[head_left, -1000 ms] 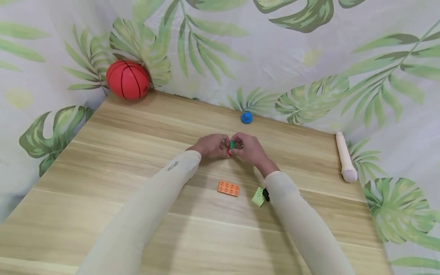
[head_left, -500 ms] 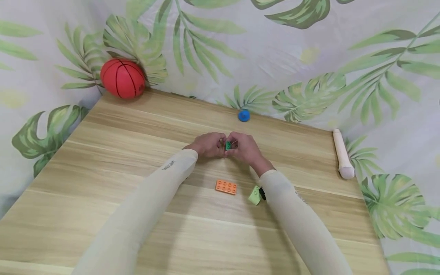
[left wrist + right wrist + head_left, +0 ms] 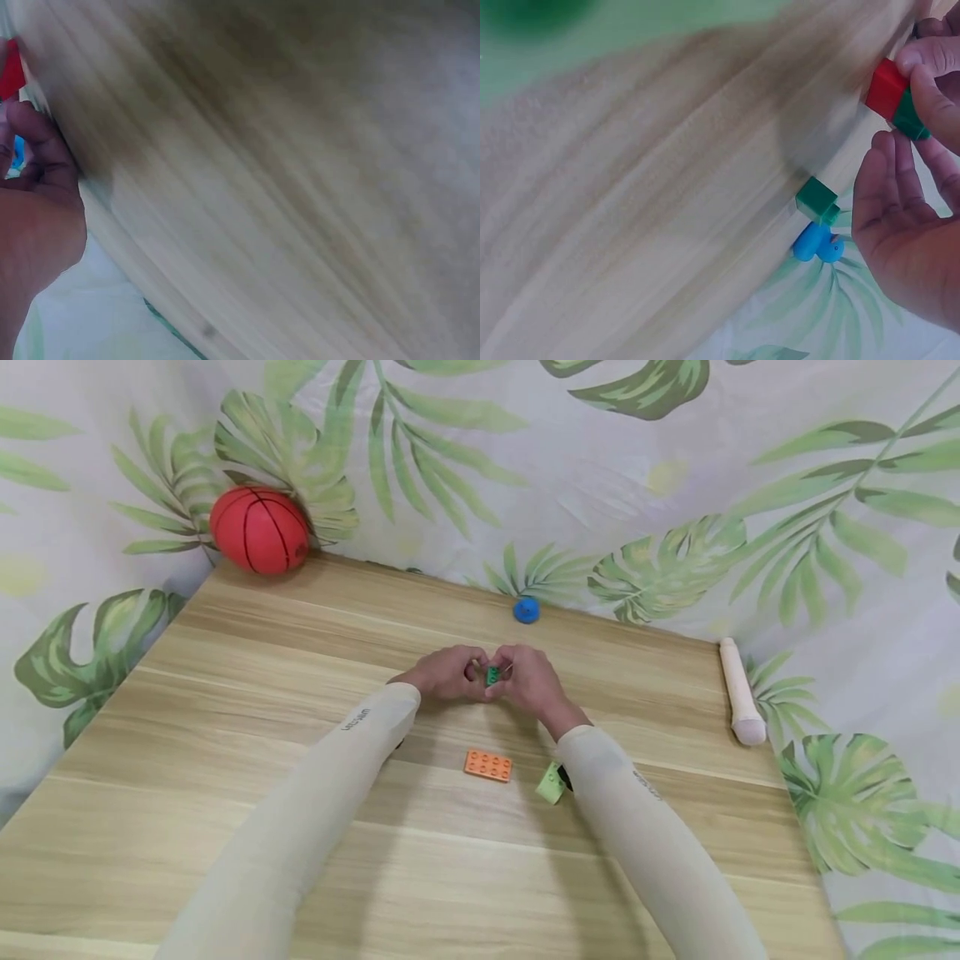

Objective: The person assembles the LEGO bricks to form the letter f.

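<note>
Both hands meet over the middle of the wooden table. My left hand (image 3: 450, 674) pinches a red toy building brick (image 3: 885, 88), which also shows at the left wrist view's edge. A green building brick (image 3: 492, 676) with studs sits between the fingertips of my right hand (image 3: 530, 681). In the right wrist view, the red and green bricks are against each other; whether they are fully joined cannot be told. Fingers cover much of both. Another green brick (image 3: 816, 199) rests on the table beyond the right hand and is hidden in the head view.
An orange brick (image 3: 488, 766) and a light green brick (image 3: 551, 783) lie nearer, the latter beside the right sleeve. A blue toy (image 3: 527, 610) stands at the back edge. A red ball (image 3: 259, 531) occupies the back left corner, a pale microphone-shaped object (image 3: 742, 692) the right edge.
The red brick, glimpsed between the hands a second ago, is now covered in the head view. Both hands have drawn slightly closer around the bricks. The whole head view has shifted a little.
</note>
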`<state>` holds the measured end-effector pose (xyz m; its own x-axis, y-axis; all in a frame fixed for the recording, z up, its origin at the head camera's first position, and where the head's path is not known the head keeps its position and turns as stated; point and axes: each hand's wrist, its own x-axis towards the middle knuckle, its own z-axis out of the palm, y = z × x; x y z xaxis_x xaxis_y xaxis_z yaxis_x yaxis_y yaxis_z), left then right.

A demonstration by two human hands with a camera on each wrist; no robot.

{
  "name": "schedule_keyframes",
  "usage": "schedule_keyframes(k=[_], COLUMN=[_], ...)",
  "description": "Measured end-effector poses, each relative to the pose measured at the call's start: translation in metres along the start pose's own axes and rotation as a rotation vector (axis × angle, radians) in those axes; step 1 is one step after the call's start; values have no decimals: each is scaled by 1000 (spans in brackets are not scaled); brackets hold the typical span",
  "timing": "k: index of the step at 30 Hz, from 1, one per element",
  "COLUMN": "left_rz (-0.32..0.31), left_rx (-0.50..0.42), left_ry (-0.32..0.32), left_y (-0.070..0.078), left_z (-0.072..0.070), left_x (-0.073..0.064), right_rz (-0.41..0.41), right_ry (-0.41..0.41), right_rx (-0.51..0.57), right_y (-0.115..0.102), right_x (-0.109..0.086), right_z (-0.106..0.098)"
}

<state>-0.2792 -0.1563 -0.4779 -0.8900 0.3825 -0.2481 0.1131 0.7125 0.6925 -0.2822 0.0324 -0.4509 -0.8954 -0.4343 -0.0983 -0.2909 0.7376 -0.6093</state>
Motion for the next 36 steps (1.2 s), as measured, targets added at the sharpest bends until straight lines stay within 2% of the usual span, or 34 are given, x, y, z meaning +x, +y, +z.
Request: schedule_keyframes(k=[9,14,21,36], left_rz=[50,68,71,65], left_rx=[-18,-3,10,14], left_ry=[38,49,50,67], left_y=[-6,-5,-5,-6], left_z=[4,4,3,5], left_x=[0,0,-1,-2], right_rz=[19,0,-5,10], right_ry=[9,1,-30,-22], right_rx=[12,-21,-41,2], right_y=[2,1,-2,1], right_x=[-3,-5,-6,-8], right_z=[4,1,-1,0])
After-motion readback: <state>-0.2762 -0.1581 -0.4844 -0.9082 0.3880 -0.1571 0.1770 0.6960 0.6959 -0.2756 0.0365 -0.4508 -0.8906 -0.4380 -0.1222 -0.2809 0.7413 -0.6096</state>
